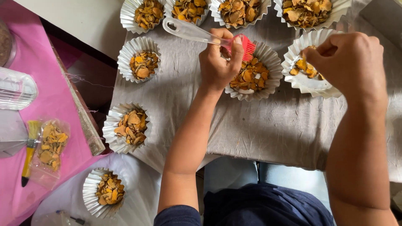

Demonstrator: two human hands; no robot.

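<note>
Seen from above, a pink cloth (pixel 54 90) covers the far left, where a clear plastic bag of dried orange slices (pixel 51 147) lies beside a yellow-handled brush (pixel 30 148), with a clear ribbed container (pixel 16 88) above them. To the right, fluted foil cups filled with the same orange-brown dried slices stand on a grey cloth (pixel 268 125) spread over the worktop: one at the lower left (pixel 105 193), one above it (pixel 127 127), another higher up (pixel 141 58), and a row of four along the top edge. At centre, the person's left hand (pixel 217 62) has its grip clenched around a red-bristled brush with a clear handle (pixel 201 35), the handle pointing up and to the left and the bristles resting at the upper rim of a full foil cup (pixel 253 73) just beside the hand. Further right, the right hand (pixel 351 62) hovers over a foil cup holding only a few slices (pixel 307 73), its fingertips pinched together above the contents; whether a slice sits between them cannot be told. A dark blue garment (pixel 259 207) shows at the bottom edge.
</note>
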